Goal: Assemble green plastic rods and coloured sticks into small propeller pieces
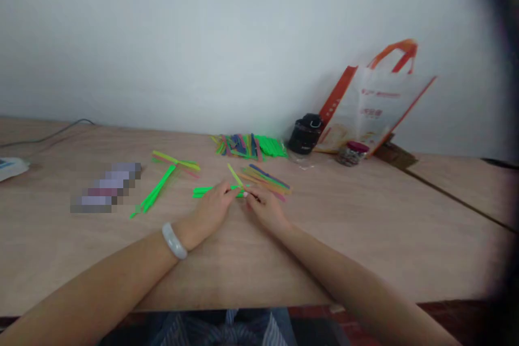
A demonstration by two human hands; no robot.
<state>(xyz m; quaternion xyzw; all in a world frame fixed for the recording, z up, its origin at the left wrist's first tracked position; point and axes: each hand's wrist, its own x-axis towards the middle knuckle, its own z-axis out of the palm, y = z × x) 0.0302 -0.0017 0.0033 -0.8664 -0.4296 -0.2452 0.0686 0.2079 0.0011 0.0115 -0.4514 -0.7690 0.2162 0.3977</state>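
Two hands at work: left hand [208, 210] and right hand [265, 208] nearly shut, pinching green sticks [217, 190] against a yellow stick [235, 175]; two stick sets [156, 189] lie left of them, a loose bundle [249, 147] beyond.

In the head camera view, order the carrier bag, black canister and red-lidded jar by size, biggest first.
Largest to smallest: white carrier bag, black canister, red-lidded jar. All stand about equally far back.

Flat neon-green craft sticks [211, 191] lie side by side, pinched near their right ends by the left hand [210, 211] and right hand [263, 208], a yellow stick [235, 175] slanting back from them.
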